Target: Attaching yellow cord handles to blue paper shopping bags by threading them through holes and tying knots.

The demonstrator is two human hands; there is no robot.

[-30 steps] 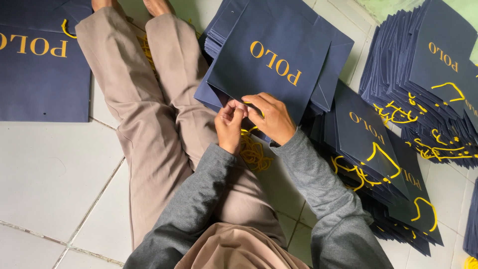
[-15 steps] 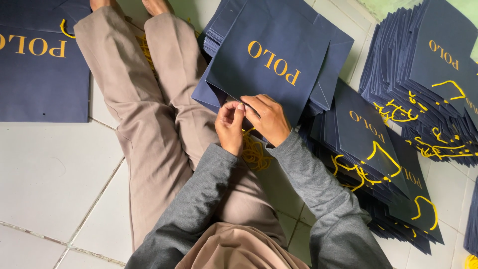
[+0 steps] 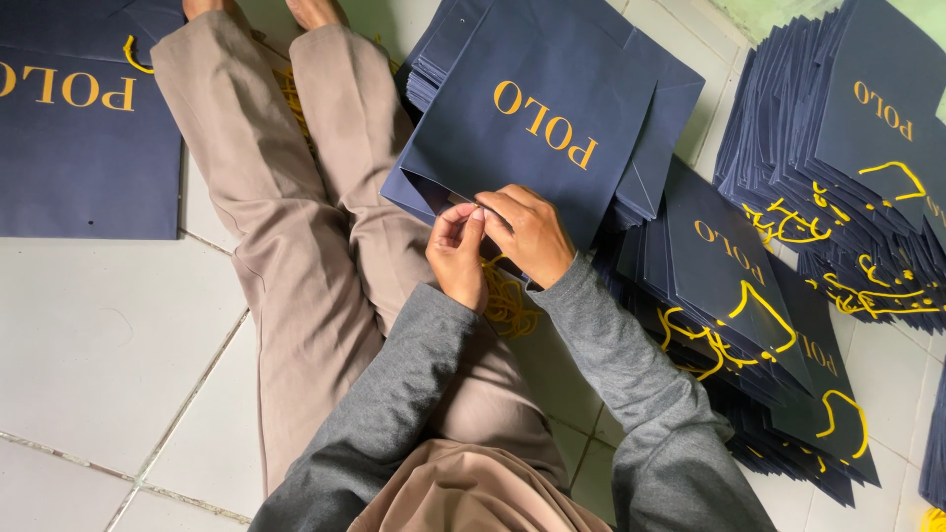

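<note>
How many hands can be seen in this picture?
2: the left hand and the right hand, side by side, both at the open edge of the navy paper bag.

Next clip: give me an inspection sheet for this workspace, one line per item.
Surface: white tiled floor; the person sits on it with legs stretched out.
Job's things: dark blue paper bag lying over the lap, gold lettering on its face; both hands at its open edge.
Clutter: loose yellow cords on the lap; another flat blue bag on the left.
Grips: left hand and right hand pinch together at the bag's rim, fingertips touching; what they pinch is hidden.
Cables: nothing seen.
Surroundings: stacks of blue bags with yellow cord handles fanned out on the right.
</note>
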